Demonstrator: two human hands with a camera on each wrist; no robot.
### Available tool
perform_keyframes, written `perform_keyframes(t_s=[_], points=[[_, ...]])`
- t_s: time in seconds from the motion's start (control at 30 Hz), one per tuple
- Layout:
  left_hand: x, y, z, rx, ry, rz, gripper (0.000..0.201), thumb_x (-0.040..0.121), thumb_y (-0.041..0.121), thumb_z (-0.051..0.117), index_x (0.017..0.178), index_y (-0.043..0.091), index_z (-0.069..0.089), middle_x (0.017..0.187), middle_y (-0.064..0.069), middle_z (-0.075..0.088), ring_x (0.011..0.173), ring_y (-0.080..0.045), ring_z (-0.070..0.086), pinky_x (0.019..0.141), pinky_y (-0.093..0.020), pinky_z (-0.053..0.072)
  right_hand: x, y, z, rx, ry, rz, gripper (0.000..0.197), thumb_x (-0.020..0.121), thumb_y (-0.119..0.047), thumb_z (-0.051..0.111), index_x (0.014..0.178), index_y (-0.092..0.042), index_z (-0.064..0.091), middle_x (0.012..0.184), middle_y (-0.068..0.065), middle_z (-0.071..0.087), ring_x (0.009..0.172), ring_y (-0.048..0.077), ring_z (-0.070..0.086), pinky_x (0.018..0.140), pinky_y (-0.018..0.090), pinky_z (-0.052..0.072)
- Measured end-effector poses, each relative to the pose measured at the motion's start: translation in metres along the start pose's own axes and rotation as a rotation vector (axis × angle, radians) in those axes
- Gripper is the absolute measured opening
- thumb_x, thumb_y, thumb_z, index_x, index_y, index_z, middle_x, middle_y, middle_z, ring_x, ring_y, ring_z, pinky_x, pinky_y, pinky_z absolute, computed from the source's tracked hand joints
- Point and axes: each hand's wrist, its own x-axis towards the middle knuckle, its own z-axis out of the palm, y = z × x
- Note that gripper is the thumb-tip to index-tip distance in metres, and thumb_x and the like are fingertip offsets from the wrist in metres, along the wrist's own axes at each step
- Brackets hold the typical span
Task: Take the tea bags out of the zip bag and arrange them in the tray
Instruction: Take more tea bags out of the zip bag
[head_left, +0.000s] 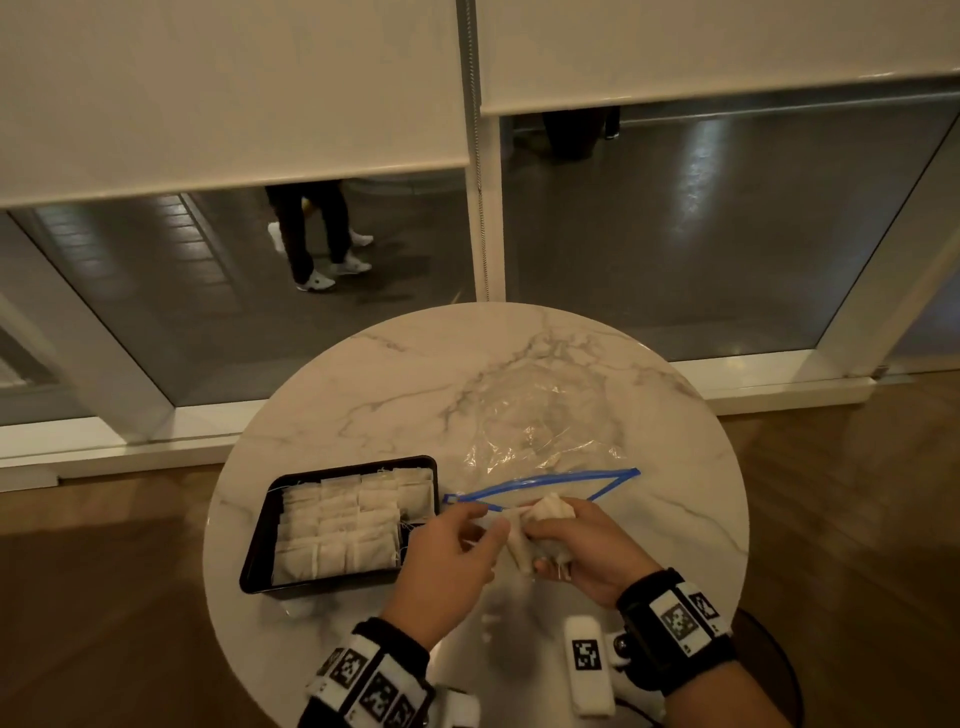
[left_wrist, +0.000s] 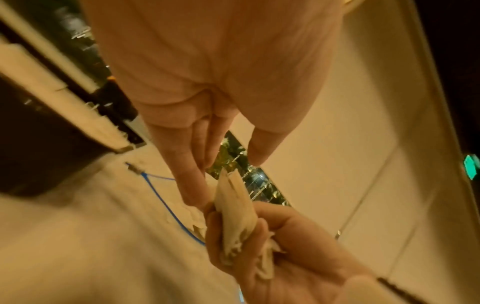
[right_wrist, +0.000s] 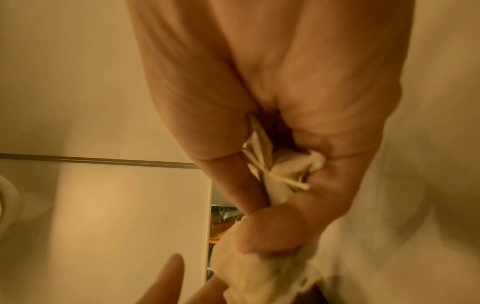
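Tray (head_left: 257, 540) at table (head_left: 395, 374) left, packed with rows of tea bags (head_left: 337, 525). Left hand (head_left: 447, 556) just right of it, fingers straight and apart, tips touching the bunch of tea bags (head_left: 545, 514) that the right hand (head_left: 587, 551) clamps in curled fingers. Zip bag (head_left: 540, 441) lies behind the hands, mouth open.

I read no words, brands or numbers anywhere in these views. The only markings I find are black-and-white square code patterns on the wristbands (head_left: 678, 621), and a small green sign (left_wrist: 471, 167), too blurred to read.
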Motion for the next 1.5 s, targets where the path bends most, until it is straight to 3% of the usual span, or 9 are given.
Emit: perform_keyframes(t_s=[0.1,0.27,0.47,0.63,0.83,0.93,1.2,1.3,1.5], points=[[-0.006,-0.003,-0.006,-0.15,-0.039,-0.122,0.025,0.091,0.029,0.073,0.112,0.016,0.07,0.088,-0.008,0.076,0.076,-0.023,0.075,0.067,-0.035,0.063,-0.001,0.001,0.007,-0.026,-0.078,-0.024,0.019,0.09,0.0,0.065,0.107,-0.006,0.073,0.098,0.015,0.074,0.088,0.027,0.07,0.059,0.032,0.055],[-0.011,-0.006,-0.016,-0.13,0.045,-0.082,0.007,0.094,0.007,0.068,0.094,0.011,0.073,0.083,-0.011,0.076,0.069,-0.016,0.074,0.058,-0.025,0.058,-0.002,0.001,0.018,-0.094,-0.072,-0.009,0.018,0.094,-0.01,0.064,0.11,-0.008,0.072,0.104,0.014,0.073,0.095,0.027,0.068,0.06,0.032,0.056],[-0.013,-0.025,-0.028,0.041,0.044,-0.094,0.008,0.095,0.014,0.068,0.092,0.021,0.072,0.083,-0.002,0.076,0.074,-0.014,0.074,0.068,-0.036,0.064,-0.003,0.006,0.014,-0.365,0.014,-0.01,0.015,0.093,-0.019,0.063,0.101,-0.018,0.076,0.104,0.011,0.074,0.082,0.02,0.068,0.055,0.028,0.049],[-0.017,-0.033,-0.027,0.151,0.016,-0.068,0.008,0.096,0.021,0.066,0.091,0.025,0.069,0.084,-0.001,0.073,0.072,-0.016,0.071,0.068,-0.036,0.063,0.0,0.012,0.014,-0.67,0.056,-0.047,0.018,0.09,-0.022,0.067,0.106,-0.029,0.07,0.105,-0.001,0.069,0.094,0.015,0.064,0.062,0.027,0.051],[-0.02,-0.037,-0.026,0.305,0.036,0.024,0.009,0.097,0.026,0.063,0.096,0.029,0.071,0.088,0.014,0.069,0.082,0.0,0.064,0.075,-0.019,0.053,0.001,0.015,0.015,-0.746,0.05,-0.089,0.036,0.084,-0.029,0.077,0.118,-0.031,0.065,0.118,-0.006,0.062,0.097,0.01,0.063,0.067,0.025,0.053],[-0.019,-0.038,-0.027,0.258,0.039,0.038,0.009,0.096,0.028,0.066,0.094,0.031,0.074,0.086,0.014,0.072,0.082,0.003,0.067,0.078,-0.022,0.056,-0.001,0.014,0.016,-0.782,0.033,-0.09,0.036,0.087,-0.041,0.074,0.12,-0.034,0.064,0.115,-0.007,0.063,0.088,0.007,0.06,0.062,0.02,0.047],[-0.017,-0.047,-0.028,0.196,0.088,0.036,0.01,0.096,0.024,0.065,0.096,0.029,0.074,0.087,0.013,0.073,0.083,0.001,0.068,0.081,-0.026,0.059,0.002,0.016,0.017,-0.691,-0.005,-0.196,0.024,0.101,-0.019,0.054,0.114,-0.029,0.072,0.118,-0.013,0.069,0.113,0.004,0.06,0.102,0.029,0.046],[-0.016,-0.051,-0.029,0.178,0.111,0.015,0.011,0.096,0.023,0.066,0.101,0.03,0.072,0.093,0.013,0.072,0.088,0.0,0.068,0.084,-0.028,0.06,0.004,0.016,0.015,-0.654,0.039,-0.259,0.03,0.099,-0.006,0.054,0.103,-0.028,0.075,0.111,-0.009,0.073,0.105,0.011,0.068,0.09,0.027,0.054],[-0.015,-0.057,-0.031,0.188,0.084,-0.025,0.012,0.096,0.022,0.066,0.105,0.026,0.072,0.097,0.011,0.071,0.09,-0.003,0.068,0.081,-0.034,0.062,0.0,0.012,0.016,-0.586,0.035,-0.276,0.036,0.095,-0.009,0.065,0.12,-0.033,0.058,0.089,0.009,0.076,0.084,0.012,0.073,0.072,0.025,0.053]])
